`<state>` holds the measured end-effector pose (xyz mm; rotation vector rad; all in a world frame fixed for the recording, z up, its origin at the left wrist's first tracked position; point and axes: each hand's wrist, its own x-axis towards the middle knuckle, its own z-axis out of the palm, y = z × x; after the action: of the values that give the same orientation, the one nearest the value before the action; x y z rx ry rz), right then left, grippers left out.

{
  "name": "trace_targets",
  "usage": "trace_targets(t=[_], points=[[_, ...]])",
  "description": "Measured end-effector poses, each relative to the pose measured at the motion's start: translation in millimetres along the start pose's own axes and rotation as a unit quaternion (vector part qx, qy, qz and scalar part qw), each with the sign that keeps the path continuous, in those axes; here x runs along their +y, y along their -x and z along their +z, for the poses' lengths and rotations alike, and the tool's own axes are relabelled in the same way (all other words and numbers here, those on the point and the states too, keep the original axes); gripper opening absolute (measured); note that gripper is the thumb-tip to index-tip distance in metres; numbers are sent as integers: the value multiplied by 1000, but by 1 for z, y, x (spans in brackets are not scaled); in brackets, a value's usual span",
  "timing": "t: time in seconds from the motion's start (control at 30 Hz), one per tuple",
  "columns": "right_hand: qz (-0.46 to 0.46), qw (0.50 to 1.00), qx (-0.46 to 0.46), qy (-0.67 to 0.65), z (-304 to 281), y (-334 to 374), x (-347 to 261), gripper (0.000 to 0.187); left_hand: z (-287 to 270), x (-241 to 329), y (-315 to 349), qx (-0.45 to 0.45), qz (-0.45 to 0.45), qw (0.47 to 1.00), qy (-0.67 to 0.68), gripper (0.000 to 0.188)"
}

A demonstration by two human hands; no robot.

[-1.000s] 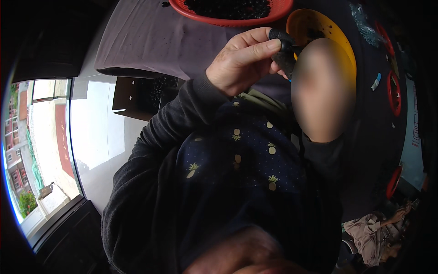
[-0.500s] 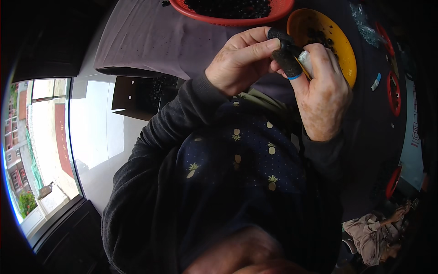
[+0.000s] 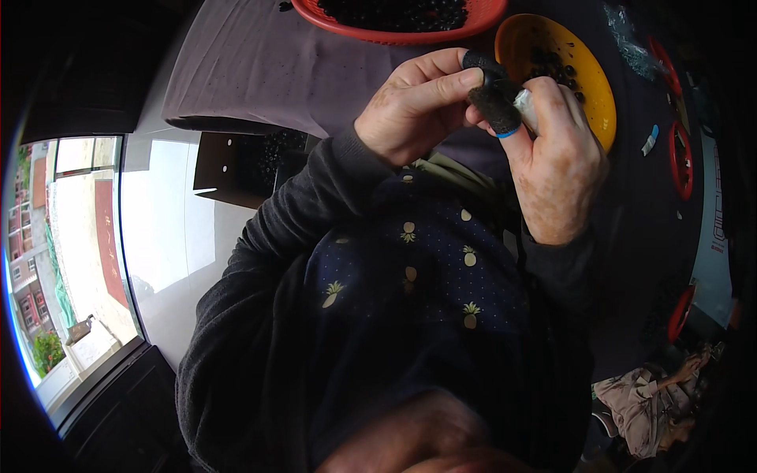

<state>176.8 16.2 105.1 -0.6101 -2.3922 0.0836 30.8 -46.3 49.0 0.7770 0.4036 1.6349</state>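
1. Apparently, a small dark piece (image 3: pixel 494 81) sits pinched at the fingertips of the left hand (image 3: pixel 422 98), its outline blending into the black finger cover (image 3: pixel 498 113) on the right thumb.
2. The right hand (image 3: pixel 560 158) is curled around a white item (image 3: pixel 526 109), whose far end is hidden.
3. A loosened pinch could let the piece slip; if the hidden end is sharp, a slip could nick the left fingers.
4. Just beyond, a yellow bowl (image 3: pixel 604 118) holds dark bits; a knuckle bumping its rim could tip it.
5. Farther off, a red basket (image 3: pixel 394 36) of dark pieces rests on the cloth-covered desk (image 3: pixel 260 63).
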Motion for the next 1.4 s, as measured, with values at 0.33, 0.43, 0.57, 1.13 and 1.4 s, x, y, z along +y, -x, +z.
trace_targets(t=[0.33,0.43,0.57,1.13,1.4], points=[[-6,1000,11,-5,-1,1,-4,30,4,1,0,5,-10,1000,-3,30],[18,1000,6,-9,-2,-1,-5,31,5,3,0,23,-23,998,45,16],[39,999,-22,-16,-4,-2,-7,31,1,1,1,14,-10,1000,13,22],[21,999,-23,-20,-3,-3,-6,33,0,2,1,17,-6,1000,-13,30],[15,999,-25,-22,-5,-2,-5,27,-2,1,1,2,-21,1000,-8,26]])
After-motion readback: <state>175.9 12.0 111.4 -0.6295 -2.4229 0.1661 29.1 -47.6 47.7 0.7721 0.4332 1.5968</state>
